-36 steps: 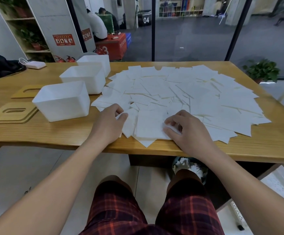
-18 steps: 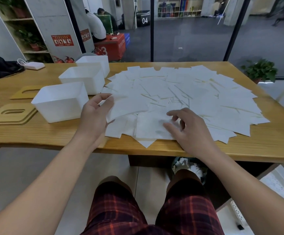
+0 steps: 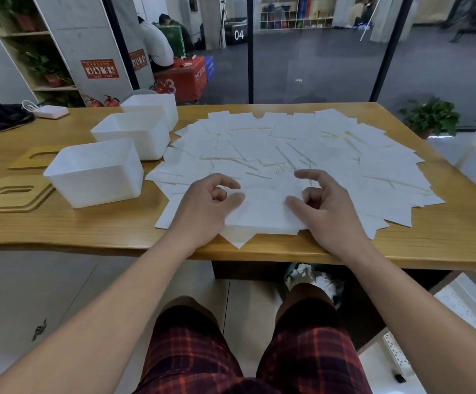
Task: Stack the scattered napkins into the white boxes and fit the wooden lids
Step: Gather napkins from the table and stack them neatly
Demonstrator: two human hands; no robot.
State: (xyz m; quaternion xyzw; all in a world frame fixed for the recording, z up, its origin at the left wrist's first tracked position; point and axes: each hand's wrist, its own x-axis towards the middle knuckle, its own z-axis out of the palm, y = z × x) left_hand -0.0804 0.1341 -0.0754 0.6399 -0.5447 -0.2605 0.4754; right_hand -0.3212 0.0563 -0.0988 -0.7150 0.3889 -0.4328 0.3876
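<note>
Here we see the left hand [image 3: 207,207] and right hand [image 3: 326,207] with fingers curled, thumbs pressing a small stack of white paper napkins [image 3: 262,210] between them on the wooden desk [image 3: 60,226]; whether they pinch it, we cannot tell. Left of the fingers stand three white plastic boxes [image 3: 97,173].

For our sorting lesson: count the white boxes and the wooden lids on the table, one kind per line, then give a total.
White boxes: 3
Wooden lids: 2
Total: 5
</note>
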